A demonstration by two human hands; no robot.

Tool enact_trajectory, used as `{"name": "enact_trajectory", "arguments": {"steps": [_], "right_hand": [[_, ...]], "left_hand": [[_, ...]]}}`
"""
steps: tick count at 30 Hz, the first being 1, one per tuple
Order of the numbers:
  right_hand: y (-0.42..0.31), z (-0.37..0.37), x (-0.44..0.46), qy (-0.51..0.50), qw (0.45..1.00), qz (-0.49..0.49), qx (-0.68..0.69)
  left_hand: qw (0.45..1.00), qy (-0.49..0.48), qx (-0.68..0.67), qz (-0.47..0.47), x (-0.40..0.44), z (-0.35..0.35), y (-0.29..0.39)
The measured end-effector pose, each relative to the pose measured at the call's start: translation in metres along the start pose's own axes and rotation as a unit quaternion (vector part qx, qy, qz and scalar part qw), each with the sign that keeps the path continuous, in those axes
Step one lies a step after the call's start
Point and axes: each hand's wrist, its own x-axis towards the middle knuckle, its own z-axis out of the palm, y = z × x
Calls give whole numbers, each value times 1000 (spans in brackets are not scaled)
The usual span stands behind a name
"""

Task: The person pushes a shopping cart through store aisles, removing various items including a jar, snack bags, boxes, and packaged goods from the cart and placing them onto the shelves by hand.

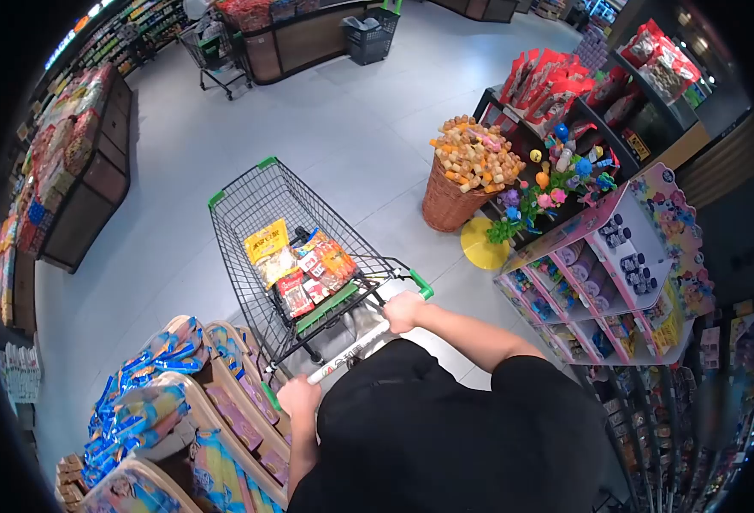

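Note:
Both of my hands are closed around the white handlebar (349,352) of a shopping cart (253,192), a dark wire basket with green corners. My left hand (299,397) grips the bar's left end. Toward its right end, beside a green corner piece, is my right hand (404,312). Inside the cart, near the handle, lie a yellow snack bag (267,241), a red package (294,295) and an orange-red bag (332,262). A small black item beside them is too small to make out.
Close on the left stands a display of blue snack packs (150,410). To the right are a wicker basket (454,201), a yellow round base (484,244) and a pink shelf display (582,295). Ahead stretches grey floor (326,128), with another cart (215,51) farther off.

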Motion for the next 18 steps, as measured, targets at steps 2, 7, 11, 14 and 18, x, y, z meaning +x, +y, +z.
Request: {"name": "enact_trajectory", "arguments": {"steps": [2,7,11,14,18], "right_hand": [[6,-20,29,-73,996,-20,50],[10,-168,124,-110,924,-92,355],[57,-172,327,50,770,-5,636],[99,-124,487,186,800,175,544],[116,-106,598,156,875,225,399]], "left_hand": [[1000,-10,1,7,22,-5,-6],[994,92,-20,50,76,1,-25],[984,101,-75,125,112,-28,-33],[983,131,-75,108,135,-38,-29],[986,107,-67,113,163,-53,-35]]}}
